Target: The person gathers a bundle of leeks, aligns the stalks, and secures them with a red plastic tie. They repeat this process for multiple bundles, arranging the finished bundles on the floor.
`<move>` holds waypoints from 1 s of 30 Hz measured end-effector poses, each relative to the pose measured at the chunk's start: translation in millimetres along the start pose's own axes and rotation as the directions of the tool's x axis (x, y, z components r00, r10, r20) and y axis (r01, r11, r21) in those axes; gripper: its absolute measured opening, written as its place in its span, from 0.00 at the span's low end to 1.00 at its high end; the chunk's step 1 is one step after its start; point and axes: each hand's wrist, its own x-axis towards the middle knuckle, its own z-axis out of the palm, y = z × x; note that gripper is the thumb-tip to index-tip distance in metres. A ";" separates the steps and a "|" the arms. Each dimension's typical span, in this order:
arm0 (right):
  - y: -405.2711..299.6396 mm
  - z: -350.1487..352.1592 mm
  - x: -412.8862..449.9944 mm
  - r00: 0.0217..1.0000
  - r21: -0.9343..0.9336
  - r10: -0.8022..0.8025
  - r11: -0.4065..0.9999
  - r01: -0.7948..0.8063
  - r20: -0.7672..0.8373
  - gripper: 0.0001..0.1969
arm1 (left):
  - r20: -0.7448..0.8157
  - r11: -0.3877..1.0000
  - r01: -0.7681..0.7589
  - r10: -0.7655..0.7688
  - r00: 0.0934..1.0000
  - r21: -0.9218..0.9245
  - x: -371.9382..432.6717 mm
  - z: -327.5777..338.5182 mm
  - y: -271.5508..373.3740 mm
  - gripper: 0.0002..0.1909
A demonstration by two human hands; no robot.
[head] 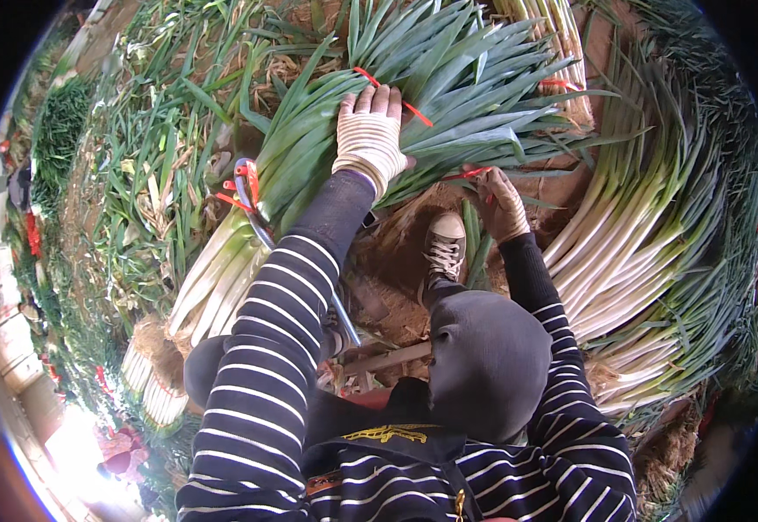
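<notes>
A large bunch of leeks or long green onions [300, 150] lies slantwise before me, its white stalks [216, 274] at the lower left and leaves fanning to the upper right. My left hand [371, 134], in a cream ribbed glove, rests flat on the leaves with its fingers extended. Red tie [418, 113] crosses the leaves beside those fingertips. My gloved right hand [503, 205] pinches a red tie end [467, 174] at the near side of the bunch. Whether both red pieces are one strip is hidden under the leaves.
A curved metal bar [261, 231] with several red ties [251, 183] hooked on it runs beside the stalks. Loose leeks [620, 261] are heaped at right. A tied bunch [565, 59] lies at the top. Trimmed leaves [163, 169] cover the left ground. My shoe [446, 245] stands between the hands.
</notes>
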 end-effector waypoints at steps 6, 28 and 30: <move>-5.0 -20.9 -15.9 0.971 0.148 0.001 0.988 0.036 -0.240 0.19 | 0.016 1.000 -0.010 0.010 1.000 0.003 1.3 0.0 0.4 0.61; -52.4 141.7 53.6 0.991 -0.725 -0.092 0.675 0.135 0.098 0.09 | 0.072 1.000 0.003 -0.002 0.997 -0.009 1.4 -5.1 -0.1 0.57; -63.8 154.3 80.5 0.938 -0.935 -0.120 0.108 0.338 0.325 0.08 | 0.085 1.000 -0.006 0.008 0.996 -0.015 1.5 -4.3 -1.5 0.57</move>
